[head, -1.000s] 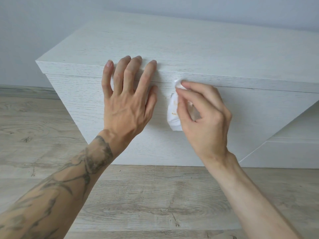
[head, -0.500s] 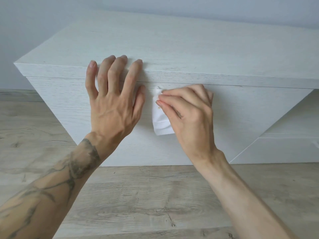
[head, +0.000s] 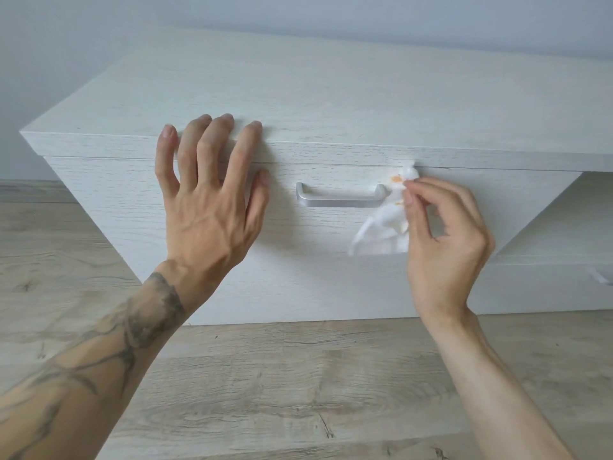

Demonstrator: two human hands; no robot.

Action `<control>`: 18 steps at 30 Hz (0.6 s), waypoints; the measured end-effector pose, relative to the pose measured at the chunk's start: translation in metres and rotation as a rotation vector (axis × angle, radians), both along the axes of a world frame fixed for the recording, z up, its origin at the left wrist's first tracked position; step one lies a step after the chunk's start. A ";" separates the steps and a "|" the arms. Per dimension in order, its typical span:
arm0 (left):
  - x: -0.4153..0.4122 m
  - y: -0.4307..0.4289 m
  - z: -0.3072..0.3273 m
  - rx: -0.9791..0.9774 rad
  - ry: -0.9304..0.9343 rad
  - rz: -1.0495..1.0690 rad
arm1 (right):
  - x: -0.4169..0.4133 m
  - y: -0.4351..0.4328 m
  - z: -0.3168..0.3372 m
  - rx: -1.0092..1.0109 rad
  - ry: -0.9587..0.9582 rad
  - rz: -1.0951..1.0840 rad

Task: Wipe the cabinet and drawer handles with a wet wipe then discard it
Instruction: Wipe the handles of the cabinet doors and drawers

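Note:
A silver bar handle [head: 340, 196] sits on the white wood-grain drawer front [head: 298, 260] of a low cabinet. My right hand [head: 444, 240] pinches a crumpled white wet wipe [head: 384, 227] with orange stains, just right of the handle's right end; the wipe's top touches the drawer front near the seam. My left hand [head: 209, 194] lies flat and spread on the drawer front left of the handle, fingertips reaching the edge of the cabinet top [head: 331, 104].
The cabinet stands on a light wood-plank floor [head: 298, 376] against a pale grey wall [head: 99, 44]. At the right, a lower white cabinet section [head: 557, 277] sits set back, with part of another handle [head: 600, 277] at the frame edge.
My right hand with the wipe has slid right off the handle, which is now uncovered. The wipe hangs looser. My left hand stays pressed on the drawer front.

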State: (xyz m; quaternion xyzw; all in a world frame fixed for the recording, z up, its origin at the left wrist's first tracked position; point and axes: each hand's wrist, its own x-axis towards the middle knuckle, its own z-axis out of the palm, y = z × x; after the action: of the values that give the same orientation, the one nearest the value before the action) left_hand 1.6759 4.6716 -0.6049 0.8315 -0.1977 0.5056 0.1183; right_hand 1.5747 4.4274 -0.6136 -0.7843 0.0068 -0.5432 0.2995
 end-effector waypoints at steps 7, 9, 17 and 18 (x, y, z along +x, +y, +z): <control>0.000 -0.002 0.000 -0.009 0.002 -0.006 | -0.005 0.022 -0.004 0.157 0.075 0.123; 0.000 -0.002 0.000 -0.010 0.003 -0.003 | -0.009 0.023 -0.006 0.184 0.061 0.099; -0.001 -0.002 0.001 -0.014 0.004 -0.007 | -0.001 0.021 0.000 0.276 0.076 0.187; -0.001 -0.002 0.001 -0.013 0.006 -0.008 | -0.004 0.024 -0.004 0.275 0.074 0.187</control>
State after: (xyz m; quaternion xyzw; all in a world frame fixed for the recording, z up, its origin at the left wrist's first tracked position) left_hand 1.6752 4.6696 -0.6043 0.8315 -0.1973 0.5038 0.1260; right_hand 1.5704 4.4512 -0.6173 -0.7526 0.0192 -0.4777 0.4527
